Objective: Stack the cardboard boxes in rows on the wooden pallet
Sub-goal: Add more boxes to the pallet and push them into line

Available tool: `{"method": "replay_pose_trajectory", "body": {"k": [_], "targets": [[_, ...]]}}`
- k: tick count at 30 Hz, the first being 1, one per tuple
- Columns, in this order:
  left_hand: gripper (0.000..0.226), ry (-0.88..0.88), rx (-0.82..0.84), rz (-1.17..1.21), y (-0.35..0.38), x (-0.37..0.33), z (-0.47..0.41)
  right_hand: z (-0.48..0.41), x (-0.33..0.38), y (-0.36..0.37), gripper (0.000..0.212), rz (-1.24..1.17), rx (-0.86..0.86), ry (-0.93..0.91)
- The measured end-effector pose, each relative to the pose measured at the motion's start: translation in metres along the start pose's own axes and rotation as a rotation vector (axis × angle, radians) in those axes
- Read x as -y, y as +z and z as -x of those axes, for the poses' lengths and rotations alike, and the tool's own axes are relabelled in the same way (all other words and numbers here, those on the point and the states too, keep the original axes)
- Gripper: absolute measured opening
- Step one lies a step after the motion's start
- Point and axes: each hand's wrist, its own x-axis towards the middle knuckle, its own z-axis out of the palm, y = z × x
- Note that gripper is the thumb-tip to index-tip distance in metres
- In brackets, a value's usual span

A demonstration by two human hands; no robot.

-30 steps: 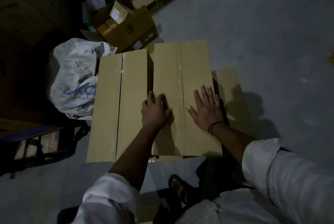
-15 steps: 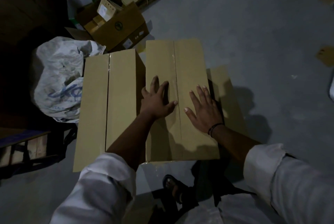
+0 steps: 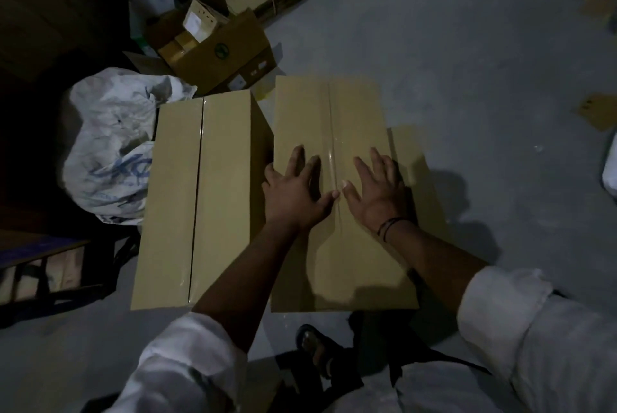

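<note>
Head view: the left hand (image 3: 293, 192) and right hand (image 3: 377, 192) lie flat with fingers spread, grip open and holding nothing. They press the taped cardboard box (image 3: 334, 112), likely seating it beside the neighbouring box (image 3: 200, 195). The pallet is hidden.

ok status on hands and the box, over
Hands open: left hand and right hand flat on the right box. Beside it, the left box. A white sack crowds that one.
</note>
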Motion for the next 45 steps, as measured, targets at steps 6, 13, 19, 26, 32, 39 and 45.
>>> {"method": "replay_pose_trajectory", "body": {"k": [6,13,19,26,32,39,45], "targets": [[0.093,-0.053,-0.046,0.061,-0.007,-0.009,0.044,0.038,0.016,-0.014,0.055,-0.017,-0.116,0.052],[0.088,-0.063,-0.200,0.122,-0.036,-0.007,0.100,0.091,0.039,-0.039,0.057,0.028,-0.203,-0.029],[0.087,-0.059,-0.272,0.190,-0.058,-0.012,0.153,0.140,0.053,-0.053,0.064,0.062,-0.339,-0.076],[0.086,-0.107,-0.350,0.223,-0.066,-0.033,0.222,0.195,0.049,-0.074,0.069,0.084,-0.326,-0.134],[0.085,-0.190,-0.390,0.255,-0.054,-0.067,0.290,0.249,0.024,-0.091,0.068,0.111,-0.331,-0.283],[0.085,-0.329,-0.464,0.240,-0.018,-0.136,0.372,0.316,-0.037,-0.111,0.068,0.116,-0.253,-0.426],[0.083,-0.511,-0.522,0.238,0.017,-0.178,0.460,0.386,-0.068,-0.114,0.067,0.120,-0.162,-0.593]]}}
